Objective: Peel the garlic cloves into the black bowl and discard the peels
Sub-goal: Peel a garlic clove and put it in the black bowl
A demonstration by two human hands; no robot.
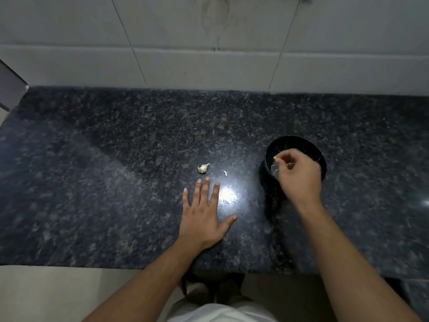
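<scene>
Dark speckled stone makes up the surface (116,182), with pale wall tiles (209,54) behind it. 1 garlic piece (203,168) lies near the middle, and a small peel (224,173) sits just beside it. The left hand (204,214) rests flat, fingers straight and spread, close to the garlic. The right hand (299,175) is over the black bowl (278,145) and pinches a little clove (275,158). Garlic looks light, small and hard, with thin, dry skin that tears, so pinching its pointy tip seems best. Lots of open room lies to the left; the front edge is near.
</scene>
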